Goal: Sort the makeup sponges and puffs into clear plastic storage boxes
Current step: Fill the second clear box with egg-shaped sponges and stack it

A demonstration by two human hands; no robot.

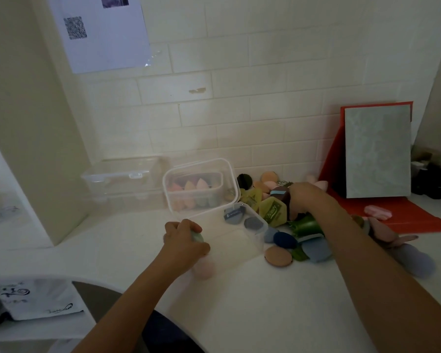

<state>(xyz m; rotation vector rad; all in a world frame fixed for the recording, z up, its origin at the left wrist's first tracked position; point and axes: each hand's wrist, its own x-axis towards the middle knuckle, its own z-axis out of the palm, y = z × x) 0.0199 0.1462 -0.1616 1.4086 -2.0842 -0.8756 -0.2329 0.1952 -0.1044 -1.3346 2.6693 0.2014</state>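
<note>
Nearest, a blurred pink sponge (203, 270) lies just below the left hand (185, 242), whose fingers curl round a pale green sponge (198, 236). Just right of that hand stands an open clear box (255, 238) with blue-grey puffs (233, 215) in its far end and its lid (201, 171) raised. Further right lies the pile of puffs (290, 247). The right hand (307, 200) reaches down into it, fingers bent among the packets; whether it grips one I cannot tell. Beyond the left hand, behind the lid, teardrop sponges (196, 191) fill a second box.
</note>
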